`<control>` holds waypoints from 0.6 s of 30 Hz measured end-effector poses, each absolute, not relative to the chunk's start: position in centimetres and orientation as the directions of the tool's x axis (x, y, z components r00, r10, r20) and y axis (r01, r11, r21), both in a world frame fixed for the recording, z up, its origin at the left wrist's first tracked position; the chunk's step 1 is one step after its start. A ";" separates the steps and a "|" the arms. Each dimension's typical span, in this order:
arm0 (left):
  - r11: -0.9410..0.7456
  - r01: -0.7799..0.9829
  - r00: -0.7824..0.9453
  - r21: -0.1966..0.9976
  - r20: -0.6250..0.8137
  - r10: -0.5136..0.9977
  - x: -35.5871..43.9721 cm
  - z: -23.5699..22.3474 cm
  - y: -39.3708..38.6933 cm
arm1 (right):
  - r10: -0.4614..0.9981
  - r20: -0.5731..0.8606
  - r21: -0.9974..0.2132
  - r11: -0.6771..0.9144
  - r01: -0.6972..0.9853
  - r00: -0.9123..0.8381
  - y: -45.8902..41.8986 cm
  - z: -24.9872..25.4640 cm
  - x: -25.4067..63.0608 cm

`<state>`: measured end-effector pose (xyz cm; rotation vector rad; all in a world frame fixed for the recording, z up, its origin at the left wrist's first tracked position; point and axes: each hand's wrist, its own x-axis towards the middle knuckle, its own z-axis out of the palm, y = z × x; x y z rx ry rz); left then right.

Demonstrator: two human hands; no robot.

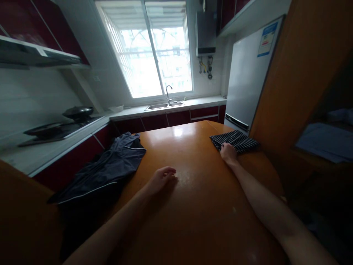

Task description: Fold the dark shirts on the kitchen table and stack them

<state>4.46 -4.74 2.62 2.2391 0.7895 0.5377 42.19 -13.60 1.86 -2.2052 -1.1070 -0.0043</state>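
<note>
My right hand [228, 152] reaches to the far right of the orange wooden table [193, 206] and is closed on the near edge of a folded dark cloth with thin white stripes [237, 140]. My left hand [162, 177] rests on the bare tabletop near the middle, fingers loosely curled with nothing in them. A dark blue garment with white piping [110, 165] lies crumpled over the table's left edge, a short way left of my left hand.
A white fridge [248, 77] stands just behind the striped cloth. A wooden cabinet [303, 73] rises on the right. A counter with a sink [164, 106] runs under the window; a stove with pans [63, 123] sits at left.
</note>
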 end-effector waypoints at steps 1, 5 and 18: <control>-0.567 0.386 0.694 0.728 0.176 0.698 5.1 1.3 -4.8 | 0.743 0.294 -0.565 -0.372 0.736 0.601 -13.4 2.2 41.3; -0.567 0.393 0.628 0.724 0.239 0.741 5.8 -1.2 -4.8 | 0.889 0.301 -0.615 -0.095 0.783 0.345 -12.9 2.4 33.7; -0.410 0.368 0.635 0.835 0.097 0.766 3.7 1.6 -5.5 | 0.982 -0.032 -0.948 -0.090 -0.305 -0.188 -15.5 3.2 27.6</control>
